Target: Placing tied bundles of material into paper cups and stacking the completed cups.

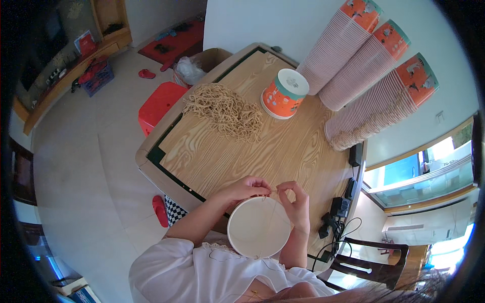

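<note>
— What have the hands got?
— Left hand (246, 188) and right hand (295, 202) pinch a thin string (272, 214) with closed fingers over the white paper bucket (258, 227) at the worktop (227, 156) edge.
— Handling?
— Likely light, limp string; bucket crushable, grip its rim.

Bare wood across the table (212, 161) middle, string pile (225, 111) toward the far left edge, upturned cup (284, 94) at the far edge, cup stacks (369, 76) filling the right corner.

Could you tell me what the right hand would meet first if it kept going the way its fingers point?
Probably the left hand: the right hand points leftward over the white cup's rim, fingertips nearly touching at the thin string between them. Depth is unclear.
</note>
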The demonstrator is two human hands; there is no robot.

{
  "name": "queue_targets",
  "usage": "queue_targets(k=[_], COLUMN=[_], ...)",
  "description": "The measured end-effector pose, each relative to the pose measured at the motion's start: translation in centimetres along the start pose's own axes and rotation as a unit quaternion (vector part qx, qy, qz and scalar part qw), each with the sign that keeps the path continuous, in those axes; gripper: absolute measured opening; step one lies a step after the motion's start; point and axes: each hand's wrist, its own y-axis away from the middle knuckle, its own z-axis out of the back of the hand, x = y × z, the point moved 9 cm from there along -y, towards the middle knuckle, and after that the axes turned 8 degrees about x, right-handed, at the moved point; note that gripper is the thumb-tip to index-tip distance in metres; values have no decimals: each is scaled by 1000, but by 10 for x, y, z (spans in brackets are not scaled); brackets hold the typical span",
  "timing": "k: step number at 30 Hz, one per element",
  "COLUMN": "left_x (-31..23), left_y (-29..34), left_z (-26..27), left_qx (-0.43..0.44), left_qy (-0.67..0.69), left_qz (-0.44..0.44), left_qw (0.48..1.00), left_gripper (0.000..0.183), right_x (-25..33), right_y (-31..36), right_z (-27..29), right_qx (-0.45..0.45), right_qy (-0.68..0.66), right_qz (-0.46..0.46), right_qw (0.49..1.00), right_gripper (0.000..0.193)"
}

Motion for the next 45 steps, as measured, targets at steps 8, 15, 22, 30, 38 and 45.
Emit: queue_targets(k=[8, 15, 22, 30, 38, 45], left_x=[-1, -2, 1, 3, 1, -7], left_y=[1, 0, 3, 11, 18, 23], left_z=[-4, -1, -2, 1, 3, -2], left_qx=[-7, -2, 2, 29, 10, 6], left_qy=[30, 1, -30, -37, -46, -134], left_qz=[15, -2, 26, 25, 45, 49], left_qw=[999, 1000, 999, 999, 998, 990], left_gripper=[18, 17, 15, 14, 24, 28], right_x=[-5, 21, 10, -9, -19, -38], right_y=[-2, -12, -8, 9, 3, -2], right_z=[-12, -14, -3, 1, -7, -17], right_qx=[65, 92, 44, -24, 3, 23], right_qy=[-35, 23, -10, -75, -80, -58], right_qz=[-39, 29, 9, -19, -65, -122], right_qw=[997, 995, 999, 997, 995, 991], right_gripper=[31, 20, 17, 11, 9, 8])
